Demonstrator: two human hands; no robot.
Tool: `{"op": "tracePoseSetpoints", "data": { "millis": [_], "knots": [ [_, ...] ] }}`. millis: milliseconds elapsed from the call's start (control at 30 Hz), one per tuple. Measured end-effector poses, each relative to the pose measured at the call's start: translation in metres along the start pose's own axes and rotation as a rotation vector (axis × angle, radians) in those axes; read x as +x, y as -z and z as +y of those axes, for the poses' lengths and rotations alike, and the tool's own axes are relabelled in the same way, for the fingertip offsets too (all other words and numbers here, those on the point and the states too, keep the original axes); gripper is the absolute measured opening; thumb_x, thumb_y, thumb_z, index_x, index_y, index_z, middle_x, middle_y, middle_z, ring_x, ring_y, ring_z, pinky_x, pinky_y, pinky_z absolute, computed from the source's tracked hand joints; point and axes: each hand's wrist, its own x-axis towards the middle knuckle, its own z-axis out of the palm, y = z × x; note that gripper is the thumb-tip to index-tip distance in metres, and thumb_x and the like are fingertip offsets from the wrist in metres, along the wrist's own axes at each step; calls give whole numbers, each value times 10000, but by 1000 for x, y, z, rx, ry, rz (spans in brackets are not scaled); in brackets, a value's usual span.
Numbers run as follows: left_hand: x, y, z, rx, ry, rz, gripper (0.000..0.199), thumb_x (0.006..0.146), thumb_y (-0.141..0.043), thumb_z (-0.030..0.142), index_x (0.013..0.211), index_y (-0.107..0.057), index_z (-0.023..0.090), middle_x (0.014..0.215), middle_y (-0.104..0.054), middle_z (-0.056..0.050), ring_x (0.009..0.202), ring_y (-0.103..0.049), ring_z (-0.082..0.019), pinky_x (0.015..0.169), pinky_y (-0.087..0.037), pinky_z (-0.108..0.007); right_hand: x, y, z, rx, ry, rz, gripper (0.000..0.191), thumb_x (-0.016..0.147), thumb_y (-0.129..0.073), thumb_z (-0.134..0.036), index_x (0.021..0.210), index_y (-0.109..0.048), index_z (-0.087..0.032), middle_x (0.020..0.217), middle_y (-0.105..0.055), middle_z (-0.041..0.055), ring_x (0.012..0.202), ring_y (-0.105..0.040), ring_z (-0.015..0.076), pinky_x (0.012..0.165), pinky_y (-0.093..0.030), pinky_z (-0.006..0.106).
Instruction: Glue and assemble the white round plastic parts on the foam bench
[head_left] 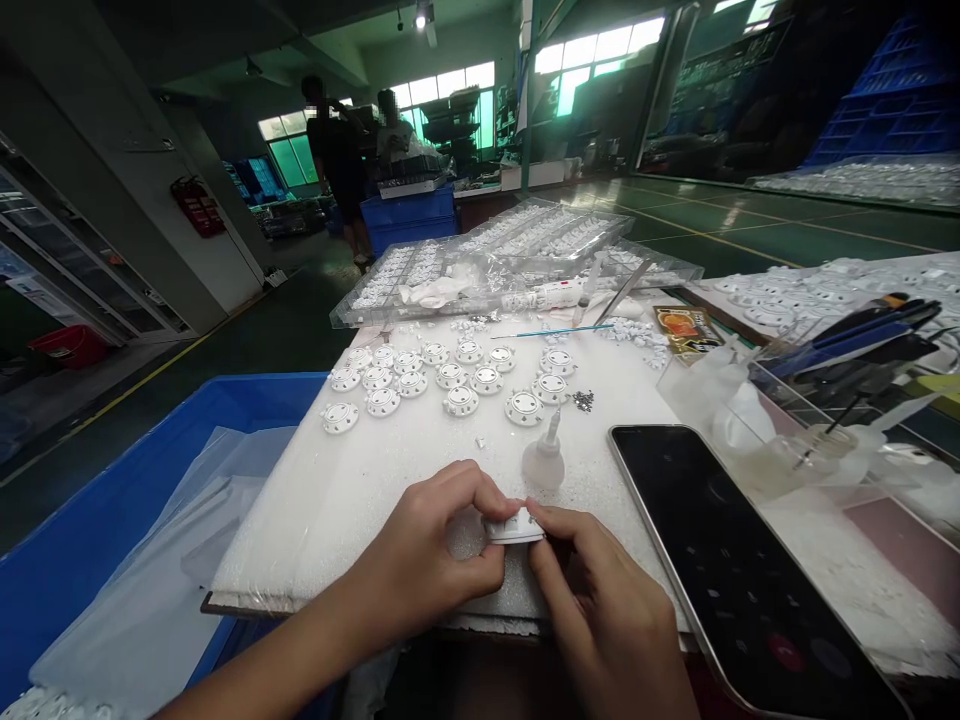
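Note:
A round white plastic part (514,530) is held on edge between my two hands, just above the front of the foam-covered table. My left hand (442,530) pinches its left side between thumb and fingers. At its right rim, the thumb and fingertips of my right hand (600,590) press on it. Right behind it stands a small clear squeeze bottle (544,462) with a thin nozzle. Several similar round white parts (460,400) with dark holes lie in loose rows farther back. Beside them is a little heap of tiny dark metal pieces (583,401).
A phone (735,560) lies at the right, near a clear box of tools (847,350). Clear trays of white parts (495,255) are stacked at the back, behind a thin blue stick (551,332). A blue bin (262,400) stands left. Two people are in the background.

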Motion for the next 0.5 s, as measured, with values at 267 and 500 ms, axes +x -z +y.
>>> {"op": "tracePoseSetpoints", "data": {
  "millis": [267, 500],
  "knots": [
    [-4, -11, -4, 240, -173, 92, 259, 754, -507, -10, 904, -479, 200, 871, -537, -8, 849, -575, -143, 765, -450, -249, -3, -1, -2, 92, -134, -47, 112, 932, -524, -230, 1032, -574, -239, 904, -674, -3, 764, -658, 118, 588, -506, 184],
    [-7, -7, -8, 320, -228, 73, 282, 773, -518, -3, 954, -474, 208, 870, -521, 0, 819, -550, -139, 735, -438, -242, -1, -3, -2, 140, -176, -48, 122, 920, -529, -241, 1020, -599, -238, 865, -662, -3, 705, -635, 112, 494, -457, 174]
  ]
}}
